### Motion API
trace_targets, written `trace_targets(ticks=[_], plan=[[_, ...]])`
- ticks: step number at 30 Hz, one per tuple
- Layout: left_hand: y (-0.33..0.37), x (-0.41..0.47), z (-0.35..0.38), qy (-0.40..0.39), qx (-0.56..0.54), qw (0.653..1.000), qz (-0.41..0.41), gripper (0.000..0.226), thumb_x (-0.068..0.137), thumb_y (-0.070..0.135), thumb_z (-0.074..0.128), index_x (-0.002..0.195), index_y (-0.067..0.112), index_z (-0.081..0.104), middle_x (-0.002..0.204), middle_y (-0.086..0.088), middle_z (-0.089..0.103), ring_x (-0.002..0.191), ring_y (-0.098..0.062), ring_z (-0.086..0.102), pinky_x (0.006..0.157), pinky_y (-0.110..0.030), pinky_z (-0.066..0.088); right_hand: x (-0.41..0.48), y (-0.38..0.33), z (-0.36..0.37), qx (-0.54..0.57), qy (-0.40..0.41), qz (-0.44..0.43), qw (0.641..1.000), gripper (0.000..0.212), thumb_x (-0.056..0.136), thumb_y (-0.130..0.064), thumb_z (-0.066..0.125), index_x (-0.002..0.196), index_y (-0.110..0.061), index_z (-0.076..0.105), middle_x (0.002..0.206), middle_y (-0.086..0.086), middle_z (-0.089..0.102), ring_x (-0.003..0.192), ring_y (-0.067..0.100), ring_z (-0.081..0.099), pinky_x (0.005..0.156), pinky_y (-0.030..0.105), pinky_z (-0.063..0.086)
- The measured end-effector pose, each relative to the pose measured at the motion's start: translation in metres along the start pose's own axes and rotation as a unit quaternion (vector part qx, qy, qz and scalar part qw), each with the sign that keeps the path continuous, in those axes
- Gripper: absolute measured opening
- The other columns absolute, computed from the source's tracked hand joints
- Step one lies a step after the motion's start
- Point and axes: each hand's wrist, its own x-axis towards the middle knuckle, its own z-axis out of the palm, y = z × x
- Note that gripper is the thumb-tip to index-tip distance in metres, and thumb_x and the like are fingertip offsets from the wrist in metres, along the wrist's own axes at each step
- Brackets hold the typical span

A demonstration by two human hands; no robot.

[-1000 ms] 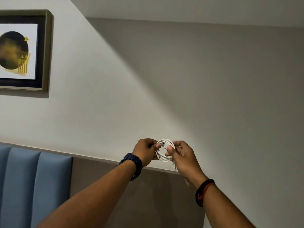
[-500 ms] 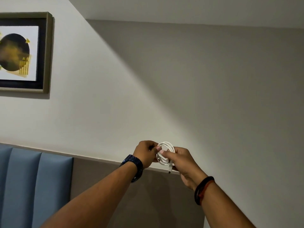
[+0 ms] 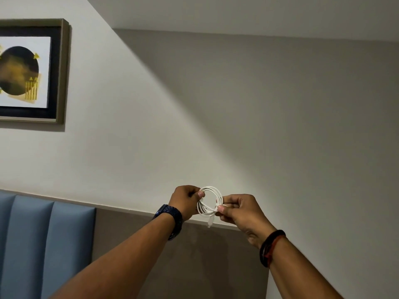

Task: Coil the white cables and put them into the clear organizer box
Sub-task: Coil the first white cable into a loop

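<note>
A: Up against the pale wall, a thin white cable wound into a small round coil, held in mid-air between both hands.

B: Left hand closed on the coil's left side, thumb pressed over the loops. Right hand pinching the right side, thumb and forefinger squeezed on the strands where a turn seems to cross the bundle.

A: And a loose tail with a small white plug dangling just below the coil. Not tucked in yet, by the look of it.

B: There lies the risk. Springy, smooth-looking cable; ease either grip and the loops probably spring apart and drop out of shape.

A: Could also slip if the right pinch shifts while feeding that tail through. Only fingertips on it, not much bite.

B: Loose plug may swing and snag a loop too, dragging a turn out of the bundle.

A: No clear organizer box anywhere in view, no desk either. Only a framed dark-and-gold picture on the wall and blue padded upholstered panels lower left.

B: So a blind carry down to the box likely, with an unsecured coil. Easy place to lose it.

A: Worth locking the end first, then lowering.
</note>
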Motion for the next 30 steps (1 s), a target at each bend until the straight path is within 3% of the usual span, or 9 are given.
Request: trace_targets(ticks=[3,10,16,21,25,30], plan=[[0.000,-0.005,0.003,-0.014,-0.064,0.998,-0.020,0.010,0.091,0.011,0.058,0.085,0.006,0.066,0.094,-0.023,0.067,0.089,-0.036,0.067,0.078,-0.046,0.059,0.001,0.000,-0.005,0.007,-0.004,0.015,1.000,0.012,0.083,0.003,0.066,0.084,-0.007,0.072,0.083,0.015,0.075,0.074,0.020,0.072,0.062,0.023,0.057],[-0.018,-0.019,0.008,-0.011,0.006,0.999,0.030,0.006,0.087,0.015,0.064,0.090,0.010,0.066,0.083,-0.006,0.064,0.072,-0.017,0.064,0.065,-0.030,0.060,0.004,0.010,-0.004,0.062,0.066,0.046,0.995,0.014,0.084,0.009,0.062,0.084,-0.002,0.071,0.086,0.017,0.072,0.078,0.024,0.071,0.063,0.026,0.059],[-0.020,-0.027,0.016,-0.010,0.066,0.996,0.053,0.004,0.090,0.015,0.059,0.092,0.014,0.062,0.093,-0.009,0.069,0.077,-0.023,0.071,0.071,-0.038,0.061,0.010,0.012,0.007,0.060,0.135,0.026,0.989,0.015,0.084,0.004,0.064,0.093,-0.004,0.072,0.091,0.012,0.071,0.087,0.025,0.068,0.067,0.029,0.057],[-0.017,-0.024,0.014,-0.036,0.017,0.999,0.001,0.012,0.090,0.013,0.059,0.099,0.006,0.064,0.094,-0.017,0.071,0.080,-0.028,0.071,0.074,-0.041,0.061,0.009,0.010,0.009,0.090,0.129,0.047,0.986,0.016,0.086,0.002,0.061,0.079,-0.011,0.069,0.079,0.008,0.070,0.070,0.017,0.064,0.056,0.024,0.051],[-0.016,-0.020,0.012,-0.057,0.002,0.998,-0.004,0.008,0.088,0.012,0.062,0.094,0.008,0.064,0.093,-0.016,0.073,0.080,-0.026,0.072,0.072,-0.036,0.061,0.010,0.010,0.009,0.133,0.135,0.063,0.980,0.016,0.087,0.002,0.059,0.079,-0.010,0.068,0.078,0.009,0.069,0.068,0.017,0.062,0.057,0.024,0.049],[-0.018,-0.021,0.018,-0.025,-0.082,0.995,-0.041,0.003,0.081,0.008,0.066,0.082,0.006,0.067,0.080,-0.016,0.074,0.071,-0.027,0.074,0.069,-0.036,0.061,0.011,0.006,0.014,0.143,0.152,0.041,0.977,0.017,0.085,0.004,0.061,0.080,-0.010,0.068,0.078,0.010,0.071,0.067,0.016,0.064,0.053,0.022,0.048]])
